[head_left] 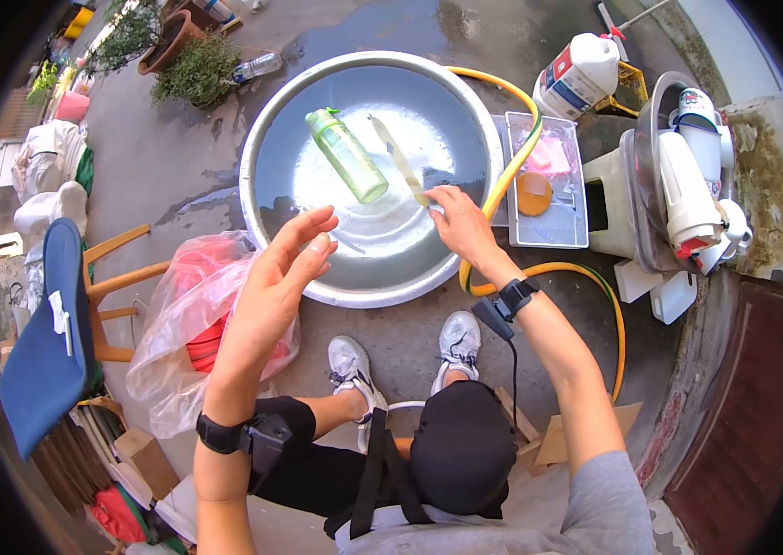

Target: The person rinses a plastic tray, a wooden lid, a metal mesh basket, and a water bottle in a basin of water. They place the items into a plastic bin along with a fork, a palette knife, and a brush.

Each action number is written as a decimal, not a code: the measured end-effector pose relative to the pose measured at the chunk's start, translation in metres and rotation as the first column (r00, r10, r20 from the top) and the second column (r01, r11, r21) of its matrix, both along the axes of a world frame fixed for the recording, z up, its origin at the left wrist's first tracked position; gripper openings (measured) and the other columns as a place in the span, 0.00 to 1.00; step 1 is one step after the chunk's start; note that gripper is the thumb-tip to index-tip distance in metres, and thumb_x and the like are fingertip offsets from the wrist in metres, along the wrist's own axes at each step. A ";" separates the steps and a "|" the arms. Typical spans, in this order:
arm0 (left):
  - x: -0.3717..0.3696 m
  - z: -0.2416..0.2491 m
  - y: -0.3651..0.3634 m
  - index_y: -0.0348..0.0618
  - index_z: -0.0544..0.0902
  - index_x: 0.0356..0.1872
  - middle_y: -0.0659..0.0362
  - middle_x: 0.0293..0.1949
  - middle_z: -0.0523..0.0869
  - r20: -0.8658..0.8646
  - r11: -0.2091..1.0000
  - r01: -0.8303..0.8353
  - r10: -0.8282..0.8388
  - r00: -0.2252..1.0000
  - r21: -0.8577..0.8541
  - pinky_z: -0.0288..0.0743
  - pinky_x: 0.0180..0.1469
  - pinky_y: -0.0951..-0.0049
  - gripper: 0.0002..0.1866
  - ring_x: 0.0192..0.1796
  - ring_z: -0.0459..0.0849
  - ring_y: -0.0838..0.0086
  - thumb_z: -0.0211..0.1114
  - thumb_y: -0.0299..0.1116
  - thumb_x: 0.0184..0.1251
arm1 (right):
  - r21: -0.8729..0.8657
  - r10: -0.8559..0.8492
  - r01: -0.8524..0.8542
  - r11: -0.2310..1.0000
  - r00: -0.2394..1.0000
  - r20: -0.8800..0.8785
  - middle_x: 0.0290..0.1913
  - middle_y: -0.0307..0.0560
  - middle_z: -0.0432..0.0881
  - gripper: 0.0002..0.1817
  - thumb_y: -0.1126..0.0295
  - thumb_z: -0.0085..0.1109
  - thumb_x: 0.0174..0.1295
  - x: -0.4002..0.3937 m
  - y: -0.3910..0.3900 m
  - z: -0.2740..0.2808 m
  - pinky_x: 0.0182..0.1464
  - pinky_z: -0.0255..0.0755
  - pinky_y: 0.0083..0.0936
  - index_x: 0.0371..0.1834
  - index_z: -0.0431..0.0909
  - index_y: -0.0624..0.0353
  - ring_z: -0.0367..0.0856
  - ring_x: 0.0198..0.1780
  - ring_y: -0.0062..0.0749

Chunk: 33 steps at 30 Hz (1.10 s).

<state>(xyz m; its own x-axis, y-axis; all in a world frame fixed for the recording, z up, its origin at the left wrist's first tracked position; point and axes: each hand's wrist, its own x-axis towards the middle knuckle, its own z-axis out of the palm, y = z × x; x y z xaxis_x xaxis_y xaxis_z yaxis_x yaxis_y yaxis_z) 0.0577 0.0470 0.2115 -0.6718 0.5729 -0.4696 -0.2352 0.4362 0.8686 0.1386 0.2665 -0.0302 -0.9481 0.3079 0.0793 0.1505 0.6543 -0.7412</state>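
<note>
A large round metal basin (257,222) with water in it stands on the ground in front of me. Inside lies a translucent green water bottle (347,155) with a green cap, its base toward me. My left hand (292,252) is over the basin's near left rim, fingers spread and holding nothing, below the bottle in this view. At the basin's near right side, my right hand (459,222) has its fingers closed at the near end of a long, thin, pale yellowish strip with a darker far end (396,155). The strip slants over the basin, right of the bottle.
A yellow hose (503,180) curves past the basin's right rim, beside a clear plastic box (558,217). A white jug (578,74) stands behind. Stacked basins with containers (688,176) are at right. A plastic bag (169,356) and blue chair (49,342) are at left.
</note>
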 end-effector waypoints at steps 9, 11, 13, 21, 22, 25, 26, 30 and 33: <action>-0.009 -0.003 -0.041 0.42 0.69 0.66 0.55 0.63 0.73 -0.009 0.996 -0.085 0.085 0.996 -0.007 0.66 0.63 0.69 0.24 0.62 0.74 0.67 0.52 0.41 0.74 | -0.003 0.166 -0.240 0.971 0.662 0.731 0.65 0.58 0.66 0.28 0.64 0.54 0.60 -0.029 -0.038 -0.055 0.65 0.65 0.41 0.65 0.65 0.55 0.68 0.64 0.52; -0.008 0.000 -0.046 0.42 0.69 0.66 0.55 0.63 0.73 -0.003 0.996 -0.090 0.090 0.996 -0.001 0.66 0.63 0.69 0.23 0.62 0.74 0.68 0.52 0.40 0.74 | -0.057 0.182 -0.238 0.970 0.547 0.817 0.68 0.63 0.62 0.33 0.62 0.54 0.61 -0.031 -0.042 -0.080 0.67 0.61 0.41 0.70 0.59 0.55 0.65 0.67 0.55; -0.008 0.003 -0.049 0.39 0.70 0.64 0.56 0.62 0.74 0.025 0.993 -0.110 0.109 0.994 0.040 0.65 0.63 0.71 0.22 0.62 0.73 0.69 0.55 0.38 0.73 | -0.032 0.166 -0.226 0.974 0.603 0.781 0.70 0.63 0.59 0.34 0.63 0.50 0.59 -0.029 -0.043 -0.095 0.68 0.61 0.42 0.71 0.58 0.57 0.61 0.69 0.59; -0.044 -0.025 -0.049 0.37 0.73 0.61 0.55 0.57 0.78 0.090 0.988 0.096 -0.085 0.992 -0.124 0.65 0.63 0.71 0.22 0.61 0.74 0.72 0.57 0.40 0.71 | -0.226 0.261 -0.134 0.965 0.593 0.762 0.71 0.67 0.56 0.40 0.55 0.56 0.60 -0.037 -0.013 -0.096 0.69 0.58 0.40 0.73 0.53 0.59 0.61 0.69 0.58; -0.054 -0.033 -0.050 0.36 0.73 0.61 0.54 0.55 0.79 0.049 0.956 0.218 -0.212 0.976 -0.195 0.65 0.63 0.72 0.23 0.61 0.74 0.72 0.57 0.41 0.71 | -0.347 0.262 -0.023 0.938 0.702 0.662 0.70 0.68 0.57 0.42 0.55 0.59 0.58 -0.036 -0.010 -0.094 0.70 0.58 0.39 0.73 0.53 0.61 0.62 0.69 0.57; -0.083 -0.062 -0.053 0.37 0.73 0.61 0.53 0.54 0.80 0.055 0.931 0.236 -0.230 0.972 -0.279 0.67 0.62 0.69 0.24 0.60 0.75 0.70 0.57 0.43 0.71 | -0.516 0.158 0.143 0.845 0.854 0.496 0.70 0.70 0.58 0.49 0.52 0.65 0.54 -0.046 -0.014 -0.052 0.70 0.57 0.37 0.73 0.51 0.64 0.61 0.70 0.54; -0.091 -0.074 -0.053 0.37 0.73 0.61 0.53 0.54 0.80 0.055 0.930 0.236 -0.230 0.972 -0.281 0.67 0.62 0.69 0.24 0.60 0.75 0.70 0.57 0.43 0.71 | -0.560 0.075 0.209 0.802 0.894 0.441 0.70 0.70 0.57 0.53 0.51 0.69 0.51 -0.050 -0.018 -0.035 0.70 0.57 0.37 0.73 0.49 0.65 0.60 0.71 0.53; -0.116 -0.120 -0.052 0.44 0.75 0.61 0.57 0.57 0.77 0.124 0.917 0.209 -0.177 0.976 -0.340 0.66 0.60 0.70 0.26 0.59 0.73 0.72 0.55 0.51 0.70 | -0.545 0.013 0.164 0.822 0.952 0.306 0.70 0.70 0.56 0.61 0.46 0.73 0.45 -0.082 -0.031 -0.022 0.70 0.55 0.40 0.74 0.45 0.66 0.57 0.72 0.53; -0.128 -0.154 -0.051 0.45 0.73 0.62 0.56 0.59 0.77 0.172 0.910 0.176 -0.119 0.978 -0.376 0.66 0.61 0.68 0.28 0.60 0.73 0.68 0.53 0.54 0.70 | -0.424 -0.039 0.163 0.891 0.958 0.285 0.69 0.70 0.58 0.61 0.46 0.73 0.45 -0.105 -0.041 -0.025 0.69 0.56 0.40 0.74 0.45 0.66 0.60 0.70 0.53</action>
<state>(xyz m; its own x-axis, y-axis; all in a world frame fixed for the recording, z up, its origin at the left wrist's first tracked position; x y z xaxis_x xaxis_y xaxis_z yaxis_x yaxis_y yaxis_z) -0.0703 -0.0042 0.0573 -0.5037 0.4138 -0.7583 -0.2498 0.7705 0.5865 0.0340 0.2257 -0.0550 -0.8767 0.3470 -0.3331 0.4267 0.2418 -0.8714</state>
